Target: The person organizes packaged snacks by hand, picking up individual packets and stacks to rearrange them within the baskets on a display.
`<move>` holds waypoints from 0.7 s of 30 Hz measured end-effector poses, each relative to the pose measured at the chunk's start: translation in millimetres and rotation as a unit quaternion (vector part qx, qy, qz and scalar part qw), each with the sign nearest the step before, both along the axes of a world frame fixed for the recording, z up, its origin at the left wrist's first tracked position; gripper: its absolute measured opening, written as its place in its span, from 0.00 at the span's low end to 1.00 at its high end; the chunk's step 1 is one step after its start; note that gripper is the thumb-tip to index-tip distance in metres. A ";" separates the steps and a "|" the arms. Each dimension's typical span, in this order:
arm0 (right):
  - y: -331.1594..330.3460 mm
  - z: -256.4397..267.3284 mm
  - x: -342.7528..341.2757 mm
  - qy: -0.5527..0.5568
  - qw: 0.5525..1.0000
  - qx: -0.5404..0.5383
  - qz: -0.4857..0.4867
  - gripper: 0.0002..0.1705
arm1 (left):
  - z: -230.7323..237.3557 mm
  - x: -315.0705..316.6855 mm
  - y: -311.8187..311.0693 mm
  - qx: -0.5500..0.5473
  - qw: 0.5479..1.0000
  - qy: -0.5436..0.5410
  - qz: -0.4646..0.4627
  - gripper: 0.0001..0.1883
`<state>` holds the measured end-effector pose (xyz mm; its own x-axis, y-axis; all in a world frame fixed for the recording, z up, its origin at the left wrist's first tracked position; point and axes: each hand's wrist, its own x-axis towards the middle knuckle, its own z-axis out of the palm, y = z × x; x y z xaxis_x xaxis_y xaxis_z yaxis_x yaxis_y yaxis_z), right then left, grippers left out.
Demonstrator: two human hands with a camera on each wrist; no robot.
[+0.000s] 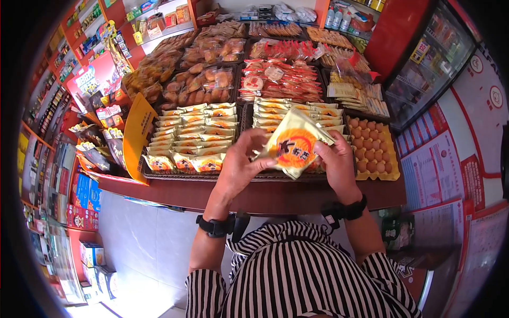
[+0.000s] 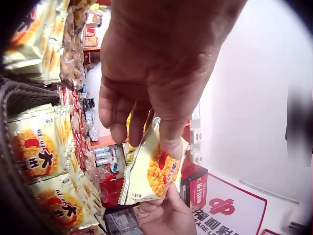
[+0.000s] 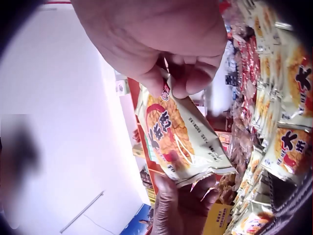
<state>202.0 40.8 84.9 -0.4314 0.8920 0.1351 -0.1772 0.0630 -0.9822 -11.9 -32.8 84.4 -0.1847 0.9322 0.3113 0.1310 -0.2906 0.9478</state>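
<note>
Both hands hold one cream and orange snack packet (image 1: 295, 144) above the front baskets in the head view. The left hand (image 1: 241, 161) grips its left side, thumb on the printed front. At the packet's right edge the right hand (image 1: 338, 161) pinches it between thumb and fingers. In the left wrist view the packet (image 2: 155, 166) is tilted, the left hand (image 2: 164, 63) at its top and the right hand (image 2: 168, 213) below. The right wrist view shows the right hand (image 3: 156, 44) pinching one corner of the packet (image 3: 173, 132), with the left hand (image 3: 181, 205) at the other end.
Rows of similar packets (image 1: 220, 131) fill two front baskets. An egg tray (image 1: 393, 153) stands at the right, bagged pastries (image 1: 199, 85) and red-wrapped packs (image 1: 283, 79) behind. A yellow display box (image 1: 139, 135) is at the left, a glass-door cabinet (image 1: 435, 58) at the right.
</note>
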 end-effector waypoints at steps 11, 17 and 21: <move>9.0 -56.6 -0.6 -0.173 0.968 0.156 -0.095 0.10 | -10.1 -20.3 7.0 -0.026 0.961 0.274 0.020 0.15; -1.7 -83.5 -6.6 -0.244 0.933 0.244 -0.098 0.09 | -31.4 -30.1 13.7 -0.055 0.904 0.425 -0.001 0.13; -3.3 -93.9 -10.2 -0.267 0.931 0.227 -0.100 0.08 | -47.8 -35.1 19.2 -0.055 0.892 0.448 -0.016 0.12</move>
<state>191.8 37.5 -9.0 -0.3770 0.8646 0.3322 0.3882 0.4732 -0.7908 -46.9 -13.6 36.6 0.1186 0.9668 0.2264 0.8434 -0.2184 0.4909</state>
